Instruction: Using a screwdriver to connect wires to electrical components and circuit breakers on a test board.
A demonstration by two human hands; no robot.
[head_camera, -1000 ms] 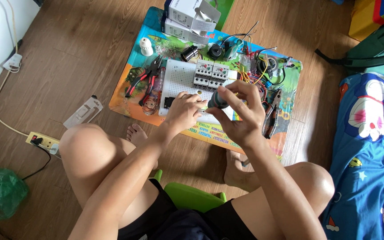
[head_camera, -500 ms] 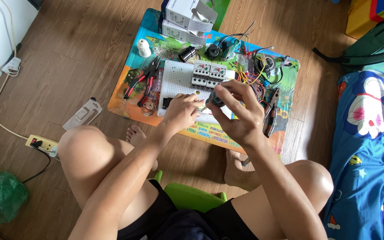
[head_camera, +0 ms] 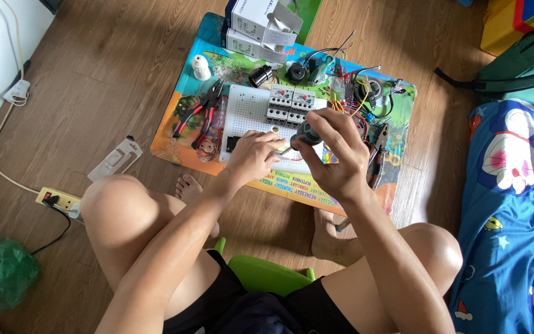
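A white perforated board (head_camera: 250,110) lies on a colourful mat (head_camera: 183,111) on the wooden floor, with grey circuit breakers (head_camera: 290,103) mounted along its upper edge. My right hand (head_camera: 335,154) grips the dark green handle of a screwdriver (head_camera: 307,133), whose tip points down-left at the board. My left hand (head_camera: 253,156) rests on the board's lower part, fingers curled beside the screwdriver tip; whatever it pinches is hidden. My bare knees frame the scene from below.
Red-handled pliers (head_camera: 200,112) lie left of the board. Loose wires (head_camera: 356,86), a black lamp socket (head_camera: 261,77) and more pliers (head_camera: 378,145) crowd the mat's right side. White boxes (head_camera: 258,21) stand at the back. A power strip (head_camera: 57,199) and a blue blanket (head_camera: 514,185) flank me.
The view has shifted slightly. My right hand has turned on the screwdriver handle, while my left hand stays on the board near the tip.
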